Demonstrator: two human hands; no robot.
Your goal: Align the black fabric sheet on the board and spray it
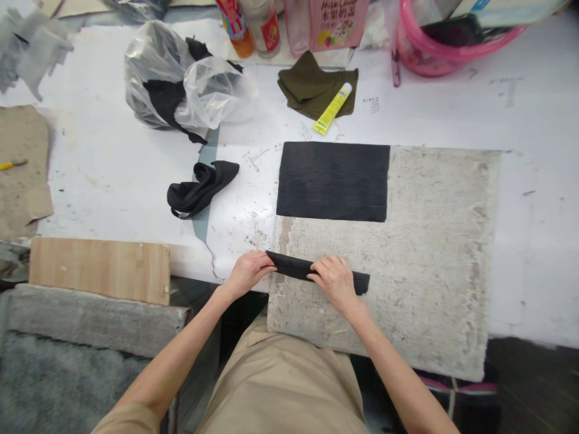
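Note:
Between my two hands lies a narrow folded strip of black fabric (294,266), low on a worn grey-beige board (420,253). My left hand (251,271) pinches the strip's left end near the board's left edge. Farther along, my right hand (333,278) grips it with thumb and fingers, and the strip's right end sticks out past that hand. Above the strip, a flat black rectangle of fabric (333,182) with fine lines across it rests on the board's upper left part.
Left of the board is a crumpled black cloth piece (199,190). Behind it sits a clear plastic bag (158,66) with black scraps. A yellow tube (333,108) lies on olive fabric (301,84). Bottles (262,27) and a pink basket (434,60) stand at the back.

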